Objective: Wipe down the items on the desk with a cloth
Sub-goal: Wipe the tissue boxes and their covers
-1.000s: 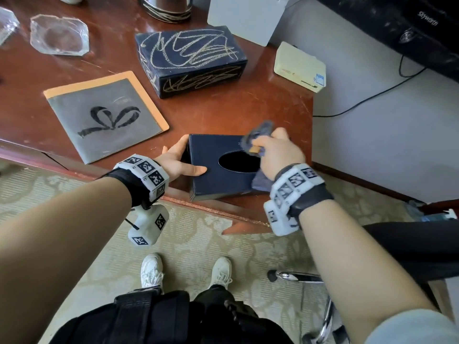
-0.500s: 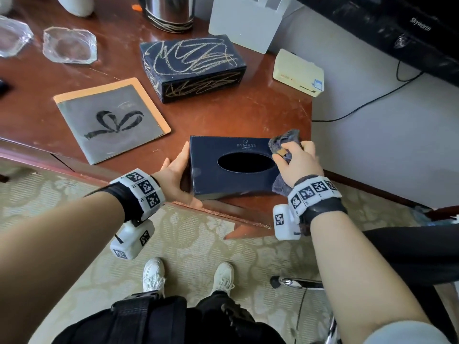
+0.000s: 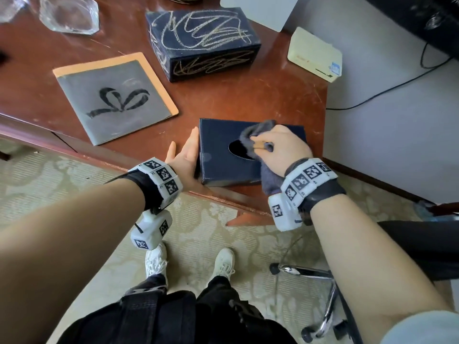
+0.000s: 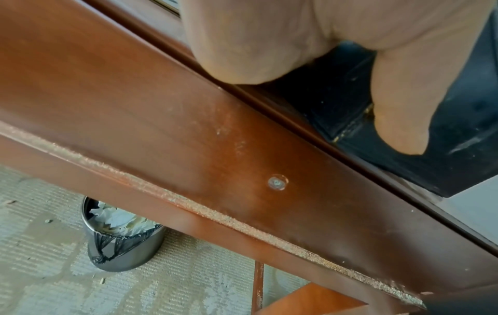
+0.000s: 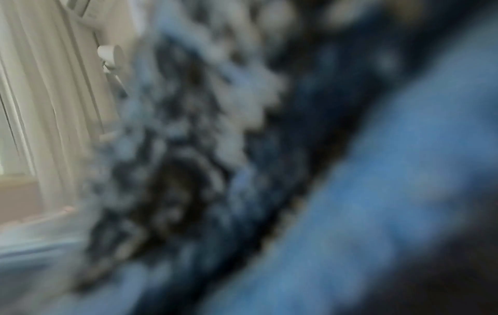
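Right hand (image 3: 280, 150): bunching grey cloth (image 3: 258, 135) in curled fingers atop navy tissue box (image 3: 223, 167), sitting at desk (image 3: 248, 100) front edge. Left hand (image 3: 185, 157): bracing box's left side, fingers straight. Beyond: grey booklet (image 3: 114, 98), scribble-patterned box (image 3: 201, 40) lying flat.

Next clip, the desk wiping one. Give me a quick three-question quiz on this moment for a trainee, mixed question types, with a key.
1. True or false: the right hand presses the grey cloth onto the top of the dark tissue box.
2. Multiple choice: where is the left hand? A) on the scribble-patterned box; B) flat against the tissue box's left side, steadying it; C) lifting the grey folder.
3. Fill in: the tissue box sits near the ____ edge of the desk, the edge closest to the person.

Key: 1 true; 2 B; 3 front.
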The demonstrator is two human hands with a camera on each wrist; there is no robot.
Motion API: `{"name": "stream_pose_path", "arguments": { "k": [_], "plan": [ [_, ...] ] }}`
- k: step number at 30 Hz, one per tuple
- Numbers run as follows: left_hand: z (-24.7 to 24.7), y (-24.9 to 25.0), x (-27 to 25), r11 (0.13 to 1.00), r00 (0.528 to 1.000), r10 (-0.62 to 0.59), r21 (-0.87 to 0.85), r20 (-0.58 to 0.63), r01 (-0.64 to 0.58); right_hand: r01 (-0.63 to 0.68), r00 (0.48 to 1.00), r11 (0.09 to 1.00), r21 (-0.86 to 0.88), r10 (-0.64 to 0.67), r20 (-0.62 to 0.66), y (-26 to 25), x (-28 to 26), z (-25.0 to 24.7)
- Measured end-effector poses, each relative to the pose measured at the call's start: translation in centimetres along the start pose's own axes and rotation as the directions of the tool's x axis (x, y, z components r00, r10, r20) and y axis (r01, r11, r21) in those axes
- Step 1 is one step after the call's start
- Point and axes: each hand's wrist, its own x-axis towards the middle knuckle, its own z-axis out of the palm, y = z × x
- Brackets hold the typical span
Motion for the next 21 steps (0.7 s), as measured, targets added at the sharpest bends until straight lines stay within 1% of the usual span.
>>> {"name": "stream_pose_path", "arguments": {
  "k": [2,4,5,6,8,9,11,12,13,14,16,17,19,20,21],
  "plan": [
    [-0.1,-0.2,0.1,1.000,1.000,0.013,-0.006,0.011,-0.013,-0.133,0.987,0.991,-0.018,0.130,-0.093,2.1,-0.4,-1.4],
    [-0.1,-0.5,0.3,1.000,1.000,0.017,-0.006,0.010,-0.017,-0.287,0.945,0.958,0.023,0.287,-0.155,3.8,-0.7,-3.1],
    [-0.1,-0.5,0.3,1.000,1.000,0.017,-0.006,0.011,-0.017,-0.340,0.929,0.940,0.005,0.337,-0.152,4.2,-0.6,-3.5],
    [-0.1,-0.4,0.3,1.000,1.000,0.017,-0.005,0.013,-0.017,-0.359,0.928,0.932,-0.048,0.351,-0.125,4.0,-0.3,-3.7],
    [0.0,-0.4,0.3,1.000,1.000,0.014,0.004,0.022,-0.014,-0.310,0.951,0.939,-0.148,0.304,-0.062,2.4,0.4,-3.0],
    [0.0,-0.3,0.3,1.000,1.000,0.009,0.009,0.026,-0.009,-0.258,0.966,0.955,-0.149,0.253,-0.053,1.2,0.6,-2.5],
    [-0.1,-0.3,0.4,1.000,1.000,-0.006,0.018,0.021,0.006,-0.119,0.992,0.989,-0.090,0.114,-0.063,-1.3,0.9,-1.3],
    [-0.1,-0.2,0.4,1.000,1.000,-0.011,0.018,0.021,0.010,-0.055,0.996,0.997,-0.058,0.050,-0.078,-2.1,1.1,-0.7],
    [-0.1,-0.1,0.3,1.000,1.000,-0.007,0.019,0.021,0.007,-0.031,0.998,0.998,-0.052,0.028,-0.063,-2.9,1.0,-0.6],
    [-0.2,-0.1,0.3,1.000,1.000,-0.002,0.017,0.020,0.001,-0.038,0.999,0.997,-0.072,0.036,-0.025,-2.8,1.1,-0.7],
    [-0.3,-0.1,0.2,1.000,1.000,-0.008,0.014,0.024,0.008,-0.082,0.993,0.980,-0.181,0.095,0.065,-1.7,1.0,-1.4],
    [-0.3,-0.1,0.2,1.000,0.999,-0.017,0.026,0.029,0.016,-0.117,0.985,0.965,-0.233,0.142,0.094,-0.7,0.7,-2.0],
    [-0.2,-0.1,0.4,0.997,0.998,-0.031,0.073,0.051,0.027,-0.236,0.955,0.930,-0.281,0.276,0.112,0.6,0.3,-3.2],
    [-0.2,0.0,0.5,0.995,0.997,-0.040,0.095,0.071,0.033,-0.262,0.938,0.912,-0.314,0.317,0.137,0.8,0.2,-3.5],
    [-0.2,0.1,0.5,0.993,0.995,-0.050,0.113,0.091,0.039,-0.251,0.934,0.900,-0.357,0.322,0.157,0.4,0.1,-3.5]
  ]
}}
